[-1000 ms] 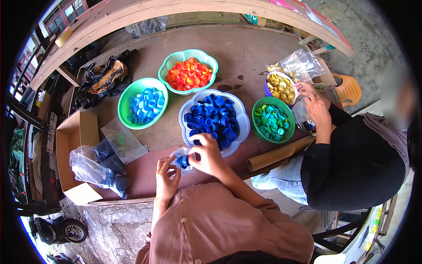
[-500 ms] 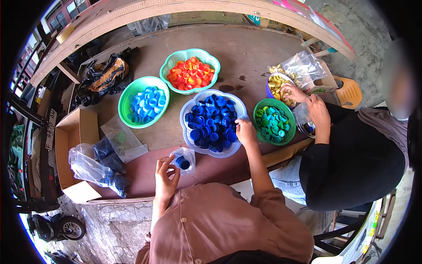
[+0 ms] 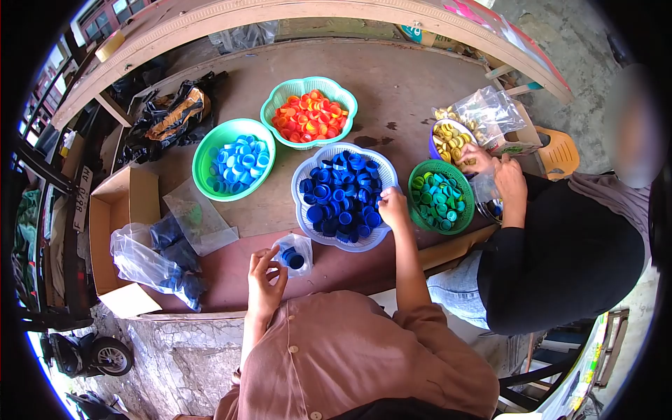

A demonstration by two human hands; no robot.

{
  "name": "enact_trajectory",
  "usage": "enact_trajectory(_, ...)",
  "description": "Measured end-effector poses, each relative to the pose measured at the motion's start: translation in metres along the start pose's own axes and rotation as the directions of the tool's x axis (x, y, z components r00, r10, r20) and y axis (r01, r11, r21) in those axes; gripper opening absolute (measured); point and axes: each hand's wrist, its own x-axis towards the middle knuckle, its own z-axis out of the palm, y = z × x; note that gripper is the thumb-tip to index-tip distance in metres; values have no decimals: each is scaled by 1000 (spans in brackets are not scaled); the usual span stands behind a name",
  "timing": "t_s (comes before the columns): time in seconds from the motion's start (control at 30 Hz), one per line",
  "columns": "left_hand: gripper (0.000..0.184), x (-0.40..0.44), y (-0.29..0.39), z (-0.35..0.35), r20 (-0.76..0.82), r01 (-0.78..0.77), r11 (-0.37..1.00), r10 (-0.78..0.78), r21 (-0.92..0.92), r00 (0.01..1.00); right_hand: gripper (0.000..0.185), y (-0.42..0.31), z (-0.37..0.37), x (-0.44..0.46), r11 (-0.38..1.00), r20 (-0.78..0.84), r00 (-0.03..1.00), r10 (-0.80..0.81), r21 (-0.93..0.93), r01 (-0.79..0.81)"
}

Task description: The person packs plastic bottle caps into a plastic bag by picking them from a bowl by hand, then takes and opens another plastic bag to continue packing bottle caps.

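Observation:
My left hand (image 3: 265,283) pinches the edge of a small clear plastic bag (image 3: 305,246) near the table's front edge. Inside this bag lie a few dark blue bottle caps (image 3: 293,259). At the right rim of a white scalloped basket (image 3: 302,225) is my right hand (image 3: 394,208), fingers closed together; whatever they hold is hidden. Dark blue bottle caps (image 3: 341,192) are heaped in that basket. A green basket (image 3: 448,228) of green caps stands just right of my right hand.
Behind are a green bowl (image 3: 202,165) of light blue caps and a mint basket (image 3: 268,99) of orange caps. A cardboard box (image 3: 105,238) with filled bags (image 3: 140,259) sits left. At right, a co-worker's hands (image 3: 509,180) work beside a purple bowl (image 3: 437,148) of yellow caps.
The view has shifted slightly, so the baskets appear a little farther right. My hands hold nearly the same positions. The co-worker's hand has drawn back from the yellow caps toward their other hand.

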Motion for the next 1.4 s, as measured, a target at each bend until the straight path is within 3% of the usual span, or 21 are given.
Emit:
enact_trajectory(0.03,41,0,0,0,-2,1,1000,-1,1,1000,20,-5,-10,-5,982,96,994,54,174,-70)
enact_trajectory(0.07,41,0,0,1,-1,1,1000,-1,-2,1000,23,-4,-15,-7,828,269,952,144,494,-265)
enact_trajectory(0.1,41,1,0,2,-2,1,1000,-1,-7,1000,27,-4,-19,-10,541,452,878,158,704,-460)
enact_trajectory(0.13,41,1,0,2,-1,1,1000,-1,-13,1000,27,-5,-21,-14,541,450,878,161,704,-460)
enact_trajectory(0.2,41,2,-1,3,11,6,1000,-6,-17,1000,32,-7,-26,-26,1,530,805,-265,835,-550)
enact_trajectory(0.37,42,1,-3,2,17,8,1000,-8,-15,1000,27,-30,-23,-45,75,469,858,-208,882,-464)
enact_trajectory(0.43,42,1,-4,1,18,-6,1000,6,-2,1000,24,-42,-21,-50,360,389,895,-219,885,-297)
enact_trajectory(0.5,42,1,-3,1,19,-13,1000,13,-7,1000,24,-54,-17,-56,390,335,925,-180,887,-246)
enact_trajectory(0.57,43,1,-3,1,20,-22,1000,22,-13,1000,21,-81,-16,-68,516,156,959,-237,857,-12)
enact_trajectory(0.63,43,2,-4,2,1,-27,1000,27,-11,1000,14,-120,-29,-84,687,64,924,-377,688,233)
enact_trajectory(0.7,43,2,-5,2,2,-22,999,22,-25,1000,14,-142,-23,-96,705,-72,797,-599,424,568)
enact_trajectory(0.77,42,3,-7,2,1,-19,999,19,-36,1000,12,-149,-6,-110,637,26,674,-738,353,685)
enact_trajectory(0.83,42,3,-9,2,9,-39,999,39,-21,999,6,-134,25,-122,641,261,594,-761,163,750)
enact_trajectory(0.93,42,2,-7,1,10,-43,999,44,-32,999,7,-135,25,-122,665,310,605,-733,141,733)
enact_trajectory(1.03,42,4,-5,0,2,-9,1000,9,-22,1000,13,-134,3,-102,638,159,626,-764,333,694)
enact_trajectory(1.1,42,4,-5,0,7,-15,1000,15,-27,1000,15,-125,-13,-81,669,-32,706,-707,293,683)
enact_trajectory(1.17,42,4,-5,-1,11,-18,999,18,-27,1000,14,-92,-17,-52,803,-142,828,-542,203,560)
enact_trajectory(1.23,42,3,-5,-1,12,-15,999,16,-41,1000,15,-44,-19,-25,869,-70,876,-477,-188,458)
enact_trajectory(1.3,42,3,-5,-1,21,-13,999,14,-41,1000,15,-13,-18,-8,851,142,920,-364,-351,391)
enact_trajectory(1.33,42,4,-5,-1,27,-10,999,11,-39,1000,15,-6,-13,-4,849,140,919,-368,-353,393)
enact_trajectory(1.4,42,4,-5,-2,25,-16,999,17,-40,1000,14,1,-3,2,759,355,917,-181,-543,359)
